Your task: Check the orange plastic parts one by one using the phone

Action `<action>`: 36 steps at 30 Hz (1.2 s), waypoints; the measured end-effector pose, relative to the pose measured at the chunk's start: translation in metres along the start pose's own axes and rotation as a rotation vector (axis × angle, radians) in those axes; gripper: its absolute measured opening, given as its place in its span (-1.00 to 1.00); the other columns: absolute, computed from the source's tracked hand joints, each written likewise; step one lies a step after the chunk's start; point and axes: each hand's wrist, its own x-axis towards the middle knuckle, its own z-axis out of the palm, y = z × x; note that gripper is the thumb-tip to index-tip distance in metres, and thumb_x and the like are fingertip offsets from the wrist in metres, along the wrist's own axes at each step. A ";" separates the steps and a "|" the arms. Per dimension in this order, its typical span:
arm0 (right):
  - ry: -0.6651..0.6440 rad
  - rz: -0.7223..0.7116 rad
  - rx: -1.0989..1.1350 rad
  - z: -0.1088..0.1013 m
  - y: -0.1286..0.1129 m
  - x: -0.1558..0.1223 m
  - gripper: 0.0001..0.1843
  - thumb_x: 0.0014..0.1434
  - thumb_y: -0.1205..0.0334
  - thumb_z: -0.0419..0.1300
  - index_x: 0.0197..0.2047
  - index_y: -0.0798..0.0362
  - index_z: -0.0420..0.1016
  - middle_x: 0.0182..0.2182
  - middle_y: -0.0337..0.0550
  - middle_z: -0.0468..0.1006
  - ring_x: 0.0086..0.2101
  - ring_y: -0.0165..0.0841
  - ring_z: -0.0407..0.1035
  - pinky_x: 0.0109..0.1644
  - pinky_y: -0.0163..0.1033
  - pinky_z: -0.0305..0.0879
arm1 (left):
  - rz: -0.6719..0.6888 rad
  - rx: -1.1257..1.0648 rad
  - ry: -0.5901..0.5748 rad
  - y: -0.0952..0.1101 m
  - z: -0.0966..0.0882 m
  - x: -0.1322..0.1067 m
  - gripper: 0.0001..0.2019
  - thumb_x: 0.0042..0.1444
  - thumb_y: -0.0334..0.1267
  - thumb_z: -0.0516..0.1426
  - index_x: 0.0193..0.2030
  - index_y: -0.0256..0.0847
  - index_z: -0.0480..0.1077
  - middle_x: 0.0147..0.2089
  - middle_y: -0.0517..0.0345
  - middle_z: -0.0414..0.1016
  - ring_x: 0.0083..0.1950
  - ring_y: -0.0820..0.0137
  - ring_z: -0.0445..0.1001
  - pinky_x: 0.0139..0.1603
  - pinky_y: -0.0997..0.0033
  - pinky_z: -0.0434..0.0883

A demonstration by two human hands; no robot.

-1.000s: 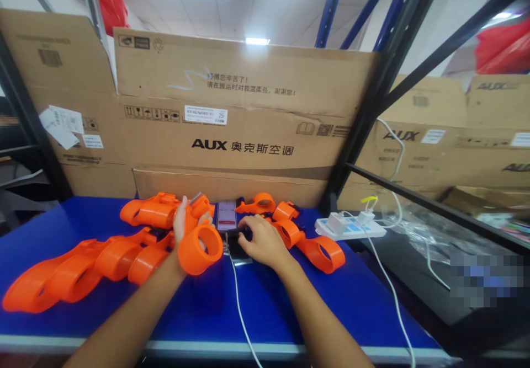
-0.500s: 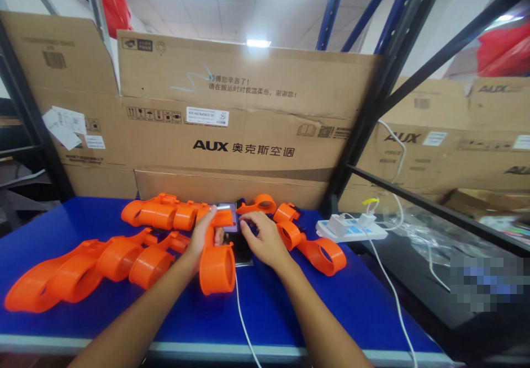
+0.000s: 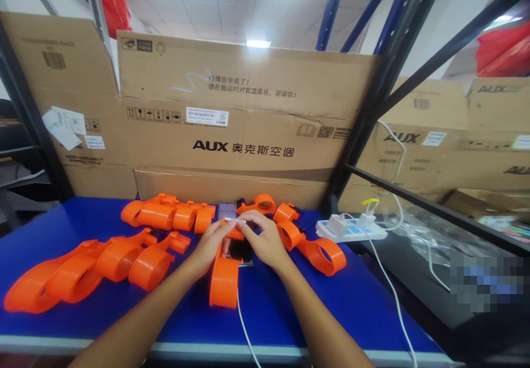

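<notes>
My left hand (image 3: 208, 245) grips an orange plastic piece with a wide ring (image 3: 224, 286) at its near end, held over the middle of the table. My right hand (image 3: 265, 239) has its fingers closed at the far end of the same piece, thumbs close together. A thin whitish strip shows between the thumbs; what it is I cannot make out. Beneath the hands lies a dark, flat, glossy object (image 3: 245, 255), partly covered. Just beyond them a phone-like screen (image 3: 226, 210) is lit. More orange ringed pieces (image 3: 149, 267) lie in rows to the left.
Several similar orange pieces (image 3: 327, 255) lie on the right of the blue table (image 3: 265, 324). A white power strip (image 3: 351, 228) with plugs sits at the right edge, its cable trailing forward. A cardboard panel (image 3: 244, 164) stands behind, beside a black rack post (image 3: 359, 131).
My left hand has turned the orange piece and brought it slightly right and nearer. My right hand has closed in on its far end, where before it was apart.
</notes>
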 end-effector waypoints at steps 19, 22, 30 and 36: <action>0.085 0.007 -0.011 -0.002 -0.002 0.001 -0.74 0.33 0.00 0.25 -0.20 -0.01 0.64 -0.22 -0.07 0.65 -0.24 -0.23 0.49 -0.19 -0.16 0.42 | 0.042 0.028 0.063 0.008 -0.015 0.008 -0.58 0.15 0.10 0.28 -0.50 -0.18 0.38 -0.75 0.32 0.19 -0.71 0.53 0.14 -0.64 0.49 0.07; 0.086 0.018 -0.008 -0.002 -0.002 0.001 -0.74 0.33 0.00 0.25 -0.20 0.00 0.64 -0.22 -0.07 0.65 -0.25 -0.24 0.49 -0.19 -0.16 0.42 | 0.030 0.020 0.070 0.009 -0.016 0.009 -0.58 0.14 0.11 0.28 -0.49 -0.17 0.37 -0.74 0.33 0.19 -0.72 0.53 0.13 -0.65 0.49 0.06; 0.158 0.041 0.011 -0.006 0.005 0.003 -0.73 0.33 -0.01 0.24 -0.21 0.01 0.60 -0.24 -0.10 0.64 -0.22 -0.24 0.51 -0.11 -0.15 0.44 | 0.048 -0.029 0.119 0.015 -0.025 0.012 -0.47 0.11 0.15 0.28 -0.64 -0.15 0.23 -0.77 0.31 0.13 -0.72 0.53 0.13 -0.66 0.49 0.04; 0.189 0.036 -0.093 -0.008 0.012 0.002 -0.76 0.35 0.04 0.22 -0.23 0.00 0.59 -0.26 -0.10 0.61 -0.23 -0.23 0.49 -0.15 -0.15 0.42 | -0.039 -0.305 0.082 0.027 -0.037 0.012 -0.37 0.19 0.21 0.14 -0.74 -0.12 0.10 -0.77 0.22 0.11 -0.69 0.50 0.17 -0.61 0.45 0.18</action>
